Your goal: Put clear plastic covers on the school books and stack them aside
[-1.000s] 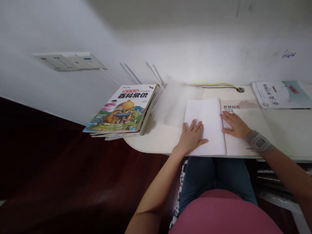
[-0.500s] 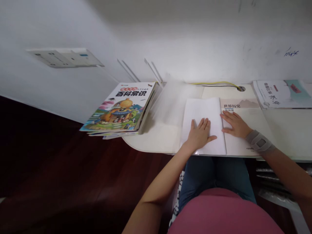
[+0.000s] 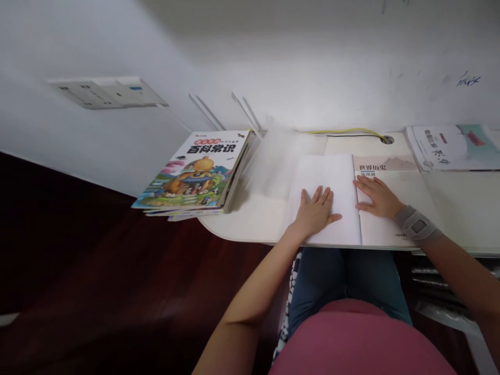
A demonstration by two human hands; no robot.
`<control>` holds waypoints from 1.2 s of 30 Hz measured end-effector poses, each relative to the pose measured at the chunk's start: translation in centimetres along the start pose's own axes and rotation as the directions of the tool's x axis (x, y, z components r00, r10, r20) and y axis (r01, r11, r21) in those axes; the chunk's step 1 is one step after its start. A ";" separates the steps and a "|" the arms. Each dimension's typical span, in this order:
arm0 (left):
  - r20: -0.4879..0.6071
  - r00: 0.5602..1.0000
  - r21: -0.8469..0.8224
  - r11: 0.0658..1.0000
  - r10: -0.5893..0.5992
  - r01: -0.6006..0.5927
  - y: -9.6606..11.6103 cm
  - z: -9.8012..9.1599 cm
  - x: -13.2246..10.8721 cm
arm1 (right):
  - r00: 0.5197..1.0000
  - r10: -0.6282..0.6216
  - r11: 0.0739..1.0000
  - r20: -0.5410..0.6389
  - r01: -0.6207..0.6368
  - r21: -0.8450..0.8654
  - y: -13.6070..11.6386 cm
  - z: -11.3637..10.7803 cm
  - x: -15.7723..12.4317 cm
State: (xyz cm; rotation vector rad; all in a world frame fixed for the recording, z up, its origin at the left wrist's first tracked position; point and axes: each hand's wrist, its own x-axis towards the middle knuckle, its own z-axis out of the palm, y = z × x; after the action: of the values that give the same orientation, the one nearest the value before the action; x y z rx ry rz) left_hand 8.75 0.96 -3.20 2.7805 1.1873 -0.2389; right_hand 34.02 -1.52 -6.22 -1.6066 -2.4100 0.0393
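In front of me, at the desk's near edge, lies a beige book with Chinese lettering and a mountain motif at its top. To its left, a plain white sheet lies flat, meeting the book along a vertical line; whether it is joined to the book I cannot tell. My left hand rests palm down on the white sheet, fingers spread. On the beige book's left part lies my right hand, fingers stretched out and pointing left. A grey band circles my right wrist.
A stack of colourful books overhangs the desk's left end. Beside it lies a translucent plastic sheet. Another book lies at the back right. A yellow cable runs to a desk hole. The white desk has a rounded left corner.
My left hand has slid slightly left across the white sheet. My right hand has stayed in nearly the same place on the book.
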 end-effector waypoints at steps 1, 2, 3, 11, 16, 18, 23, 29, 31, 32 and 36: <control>0.000 1.000 -0.002 1.000 -0.002 0.002 -0.1 -0.1 -0.1 | 1.000 0.002 1.000 0.003 -0.002 -0.001 0.0 0.0 0.0; -0.002 1.000 -0.001 1.000 -0.008 0.008 -0.2 -0.1 -0.2 | 1.000 0.002 1.000 0.006 -0.002 -0.004 0.0 0.1 0.0; -0.003 1.000 0.001 1.000 -0.014 0.014 -0.2 -0.1 -0.4 | 1.000 0.001 1.000 0.008 -0.001 -0.006 0.1 0.1 0.0; -0.076 0.993 0.022 0.996 -0.088 0.090 -0.7 0.7 -1.2 | 1.000 0.006 0.999 0.024 -0.005 -0.036 -0.1 0.0 0.0; -0.240 0.911 0.042 0.934 -0.336 0.355 -3.0 0.5 -3.0 | 0.998 0.014 0.999 0.066 -0.010 -0.051 -0.1 -0.1 0.2; -0.286 0.856 -0.006 0.894 -0.431 0.448 -4.5 0.1 -3.9 | 0.997 0.018 0.998 0.079 -0.013 -0.066 -0.2 -0.3 0.4; -0.142 0.786 -0.405 0.760 -0.602 0.508 -8.1 -0.8 -5.9 | 0.991 0.089 0.993 0.099 -0.082 -0.080 -4.1 -0.5 -1.0; -0.272 0.790 -0.951 0.280 -0.550 -0.133 -8.2 -4.4 -7.9 | 0.997 0.040 0.992 -0.065 -0.032 0.119 -12.0 1.5 -5.5; -0.329 0.785 -0.944 0.155 -0.526 -0.292 -6.3 -6.7 -8.5 | 0.994 0.040 0.983 -0.097 -0.022 0.180 -12.9 1.8 -6.2; -0.364 0.785 -0.928 0.125 -0.501 -0.350 -5.0 -7.8 -8.6 | 0.994 0.029 0.976 -0.105 -0.005 0.219 -12.9 1.7 -6.4; -0.522 0.784 -0.849 0.118 -0.335 -0.515 0.6 -11.1 -7.3 | 0.993 -0.020 0.861 -0.113 0.075 0.503 -11.2 0.5 -7.5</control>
State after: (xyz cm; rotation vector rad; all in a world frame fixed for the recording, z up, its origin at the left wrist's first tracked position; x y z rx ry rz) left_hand 5.36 -2.85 9.05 1.5177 0.6526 1.2056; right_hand 26.50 -12.72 -6.38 -1.2670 -2.1152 0.5245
